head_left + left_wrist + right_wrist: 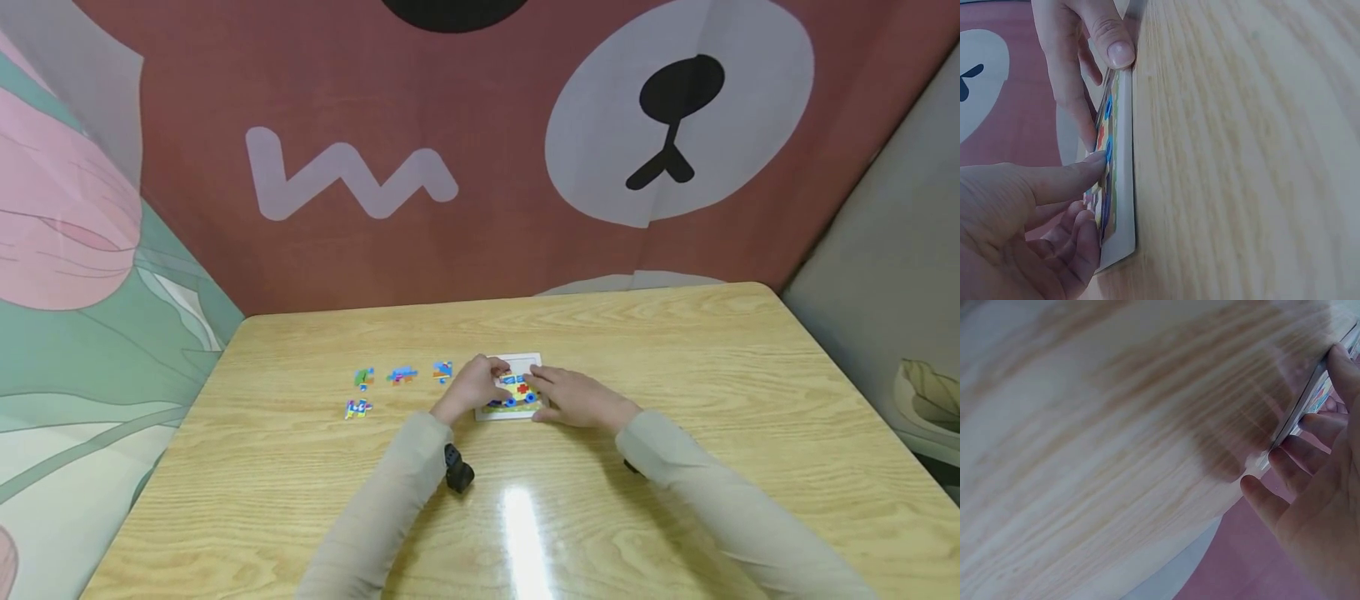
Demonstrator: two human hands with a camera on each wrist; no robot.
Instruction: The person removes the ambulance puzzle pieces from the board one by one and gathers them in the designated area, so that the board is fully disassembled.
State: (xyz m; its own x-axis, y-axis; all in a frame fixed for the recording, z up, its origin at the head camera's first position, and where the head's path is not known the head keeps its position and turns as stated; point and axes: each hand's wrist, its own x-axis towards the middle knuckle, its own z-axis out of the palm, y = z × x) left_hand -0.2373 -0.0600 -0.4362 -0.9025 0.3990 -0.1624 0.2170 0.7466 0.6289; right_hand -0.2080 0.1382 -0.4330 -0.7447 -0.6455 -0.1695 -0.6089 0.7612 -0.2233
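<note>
**Left hand (472,390) & right hand (581,398) both at puzzle board (506,416), just below centre of frame**

Board lies flat on the bench (675,350). Right hand: fingers loosely spread at its right edge, clamped on nothing, prob. to stop it sliding. Left hand: thumb & fingers bent over the left side, thumb tip on the vehicle pic (522,389), prob. to press or align; can't tell if it's pinching a piece.

Left of centre, w/ gaps between: nearest, a multicolour piece (357,408); behind it, a row of green piece (363,378), blue-orange piece (402,375) & blue piece (442,371), prob. spaced so each shows. Farthest, across top of frame: red-brown bear-print wall (487,250).
</note>
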